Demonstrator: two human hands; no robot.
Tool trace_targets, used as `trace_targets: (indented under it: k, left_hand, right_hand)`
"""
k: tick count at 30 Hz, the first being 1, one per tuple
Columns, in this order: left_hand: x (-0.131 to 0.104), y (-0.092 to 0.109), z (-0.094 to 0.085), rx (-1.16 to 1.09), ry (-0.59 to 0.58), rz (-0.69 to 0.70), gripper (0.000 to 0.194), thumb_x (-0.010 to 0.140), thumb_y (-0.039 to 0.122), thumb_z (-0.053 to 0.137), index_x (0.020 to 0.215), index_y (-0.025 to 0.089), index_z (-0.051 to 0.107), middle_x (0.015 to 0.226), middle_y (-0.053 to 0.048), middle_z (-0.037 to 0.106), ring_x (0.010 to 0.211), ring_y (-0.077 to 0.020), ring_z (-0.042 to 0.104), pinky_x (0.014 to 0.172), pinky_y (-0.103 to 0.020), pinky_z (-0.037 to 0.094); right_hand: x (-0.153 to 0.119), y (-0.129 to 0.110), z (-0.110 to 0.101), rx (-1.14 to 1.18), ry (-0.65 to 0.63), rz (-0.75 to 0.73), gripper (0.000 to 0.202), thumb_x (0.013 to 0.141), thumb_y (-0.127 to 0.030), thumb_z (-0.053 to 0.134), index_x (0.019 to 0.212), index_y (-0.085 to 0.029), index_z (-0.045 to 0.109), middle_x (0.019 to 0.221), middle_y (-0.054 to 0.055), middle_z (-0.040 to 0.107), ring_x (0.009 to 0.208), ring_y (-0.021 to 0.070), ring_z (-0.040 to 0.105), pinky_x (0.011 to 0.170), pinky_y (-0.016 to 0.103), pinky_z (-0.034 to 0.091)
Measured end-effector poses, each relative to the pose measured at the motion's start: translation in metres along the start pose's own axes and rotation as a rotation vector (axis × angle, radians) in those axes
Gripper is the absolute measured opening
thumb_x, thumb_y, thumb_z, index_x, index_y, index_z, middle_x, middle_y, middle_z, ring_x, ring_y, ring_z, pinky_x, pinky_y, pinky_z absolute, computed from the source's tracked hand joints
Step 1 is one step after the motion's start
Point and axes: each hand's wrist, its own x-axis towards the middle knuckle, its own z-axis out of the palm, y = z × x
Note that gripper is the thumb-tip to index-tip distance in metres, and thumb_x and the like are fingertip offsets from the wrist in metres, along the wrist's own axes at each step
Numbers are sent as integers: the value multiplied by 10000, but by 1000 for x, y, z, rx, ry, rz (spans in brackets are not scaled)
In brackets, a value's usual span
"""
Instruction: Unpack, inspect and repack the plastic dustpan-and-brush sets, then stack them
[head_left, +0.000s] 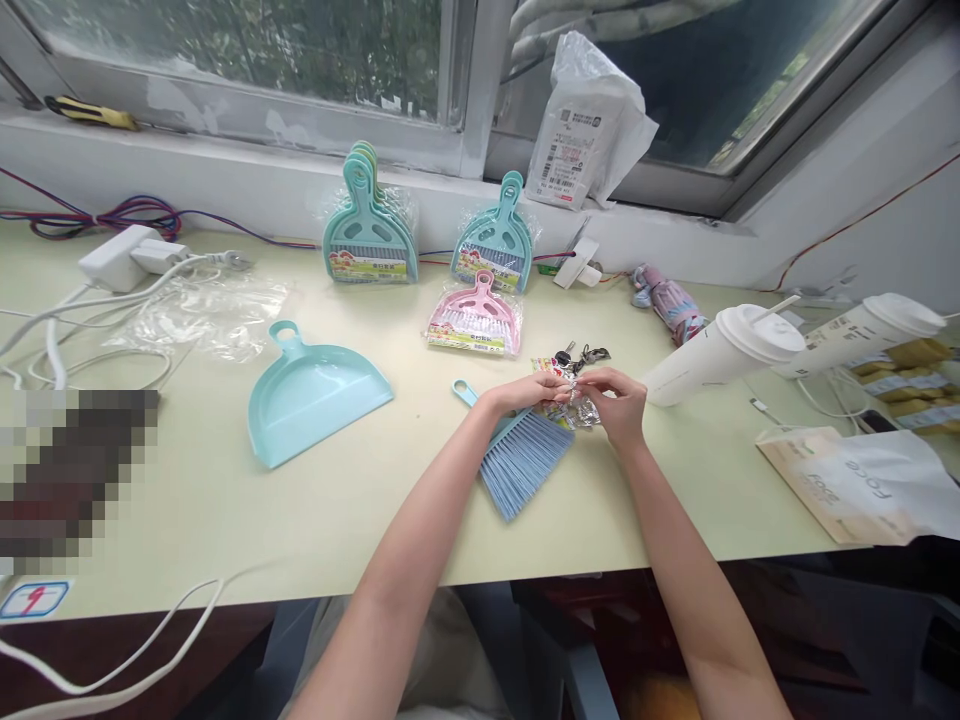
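Near the middle right of the table, my left hand (531, 392) and my right hand (616, 402) meet with fingertips pinched on a crumpled shiny plastic wrapper (585, 412). A printed label (541, 368) shows partly behind my left fingers. Below my left wrist lies a small hand broom (525, 462) with blue-grey bristles, its looped handle (463, 390) pointing up and left. To the left, a light blue dustpan (319, 400) rests flat on the table, apart from both hands. Just beyond my fingers is a bunch of keys (583, 355).
Packaged dustpan sets, teal (369, 235), (493, 240) and pink (476, 318), stand along the back. White paper cups (724, 350) and a paper bag (862, 480) are at right. White cables (60, 320) and clear plastic (210, 315) lie at left.
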Motion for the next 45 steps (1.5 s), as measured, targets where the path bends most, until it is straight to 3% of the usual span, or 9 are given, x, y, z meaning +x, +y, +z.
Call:
trace_targets:
  k: [3,8,18,25,30,36,45]
  left_hand:
    - [3,-4,-2,81,85,101,349,787,463,601,711,124,563,616,20,487,556,-76,424,522,-203,330]
    - [12,-15,-8,229,280,242,336,748,413,665,766,80,697,676,-58,653,683,-133,577,665,-238,429]
    - [15,-13,1,714,562,339,200,867,241,543,893,170,727,807,-62,701,773,-157,615,763,-250,441]
    - [15,-14,6,1081,555,363,254,915,137,412,963,136,660,859,-77,672,836,-165,566,773,-268,426]
    - [17,-16,9,1399,581,384,200,919,141,424,968,124,618,862,-78,638,823,-171,538,771,-279,414]
    - [18,-19,8,1484,665,371,177,925,160,430,968,135,600,837,-65,627,814,-170,535,756,-278,403]
    - [17,-14,21,1686,678,327,210,927,115,375,878,109,579,809,-98,608,803,-207,535,716,-314,363]
  right_hand:
    - [2,1,-2,28,12,-1,13,711,-207,690,716,-220,690,731,-3,669,572,139,621,549,286,517]
    - [3,2,-4,-23,14,-11,13,725,-230,691,730,-218,688,742,0,666,566,138,622,540,286,519]
    - [1,-3,-2,-109,20,-28,125,756,-344,684,815,-235,701,818,26,695,585,152,646,534,298,536]
    - [0,-2,3,-39,97,67,180,722,-382,718,785,-216,689,778,20,702,589,182,677,550,310,557]
    - [-3,0,6,12,159,143,199,746,-398,690,806,-208,681,794,16,696,607,189,689,541,305,565]
    - [-4,-3,8,25,81,175,235,750,-414,682,846,-199,674,803,32,702,650,195,697,557,288,564]
    - [-4,-4,11,-12,188,193,246,742,-434,686,820,-202,658,787,31,686,625,173,671,561,281,549]
